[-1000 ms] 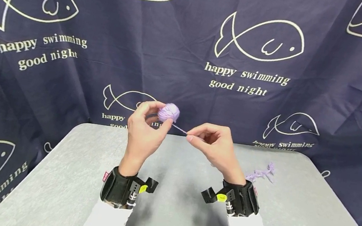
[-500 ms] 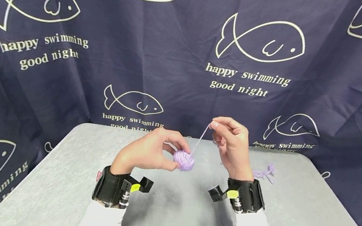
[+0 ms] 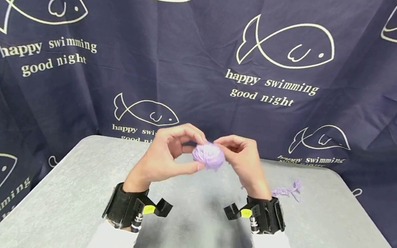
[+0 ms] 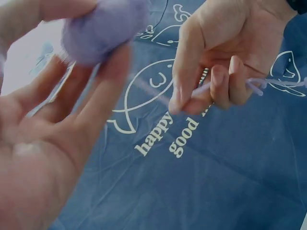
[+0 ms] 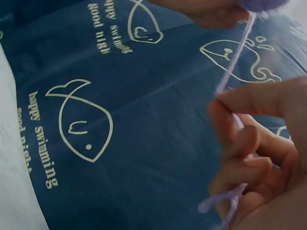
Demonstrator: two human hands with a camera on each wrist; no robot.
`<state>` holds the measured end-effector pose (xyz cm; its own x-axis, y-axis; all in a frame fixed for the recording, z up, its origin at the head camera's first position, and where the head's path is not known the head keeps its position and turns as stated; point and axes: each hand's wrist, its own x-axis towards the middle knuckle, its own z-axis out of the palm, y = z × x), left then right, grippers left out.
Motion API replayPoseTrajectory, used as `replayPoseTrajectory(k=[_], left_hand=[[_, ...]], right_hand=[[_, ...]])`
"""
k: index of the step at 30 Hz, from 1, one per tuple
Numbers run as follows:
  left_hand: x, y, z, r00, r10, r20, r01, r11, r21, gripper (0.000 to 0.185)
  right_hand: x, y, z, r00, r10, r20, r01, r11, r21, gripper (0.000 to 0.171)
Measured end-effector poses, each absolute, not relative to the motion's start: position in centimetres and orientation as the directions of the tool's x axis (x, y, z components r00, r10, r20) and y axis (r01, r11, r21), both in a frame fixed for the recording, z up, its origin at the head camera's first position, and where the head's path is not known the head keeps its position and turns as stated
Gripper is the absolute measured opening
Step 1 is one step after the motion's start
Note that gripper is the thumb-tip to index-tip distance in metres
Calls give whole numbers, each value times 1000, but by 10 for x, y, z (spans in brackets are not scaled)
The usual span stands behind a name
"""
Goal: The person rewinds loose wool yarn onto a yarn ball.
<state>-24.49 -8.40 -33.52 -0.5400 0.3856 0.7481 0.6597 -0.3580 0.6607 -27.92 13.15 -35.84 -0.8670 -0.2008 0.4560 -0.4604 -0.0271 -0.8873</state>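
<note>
A small lilac yarn ball (image 3: 208,156) hangs in the air above the grey table (image 3: 64,190), held between the thumb and fingers of my left hand (image 3: 168,155). My right hand (image 3: 241,156) sits close against the ball's right side and pinches the loose yarn strand (image 5: 235,62). In the left wrist view the ball (image 4: 103,28) rests on my left fingertips, and the right hand (image 4: 216,62) pinches the thin strand (image 4: 268,84). In the right wrist view the strand runs from my curled right fingers (image 5: 249,143) up to the ball at the top edge.
A short heap of loose lilac yarn (image 3: 287,189) lies on the table to the right of my right wrist. A dark blue curtain with white fish drawings (image 3: 286,44) hangs behind the table. Both wrists wear black camera straps.
The ball rose from near the table to about chest height. My right hand came down and left from a raised position, drawing the strand in close against the ball.
</note>
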Motion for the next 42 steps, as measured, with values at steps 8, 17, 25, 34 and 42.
replayPoseTrajectory(k=[8,17,25,34,42], left_hand=[[-249,-76,-336,-635,-61,770,737,-348,580,39],[-260,-86,-343,-648,-152,746,747,66,662,37],[-259,-92,-349,-724,230,650,682,373,629,33],[-255,-88,-349,-669,631,393,690,329,645,30],[-248,-86,-343,-481,753,448,591,-99,800,34]], right_hand=[[-272,125,-357,-767,-401,500,-595,155,-789,4],[-266,130,-350,-704,-403,585,-652,40,-757,7],[-263,137,-346,-754,-225,617,-597,-156,-787,10],[-271,138,-347,-791,-103,603,-508,-439,-741,24],[-278,139,-352,-860,-35,509,-452,-411,-792,21]])
